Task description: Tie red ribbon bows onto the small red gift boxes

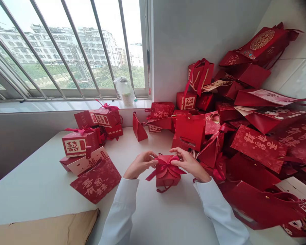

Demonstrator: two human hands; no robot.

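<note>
A small red gift box (168, 180) stands upright on the white table in front of me, its top tied with a red ribbon bow (167, 165). My left hand (144, 163) pinches the left loop of the bow between thumb and fingers. On the other side, my right hand (190, 163) has thumb and fingers closed on the right loop. The ribbon's tails stick out to both sides of the box. A dark red cord handle (165, 189) hangs down the front of the box.
A large heap of red gift boxes and bags (260, 146) fills the right side against the wall. More red boxes (91, 136) are stacked at the left. A cardboard sheet (46, 228) lies at the front left. A bagged cup (124, 91) stands on the windowsill.
</note>
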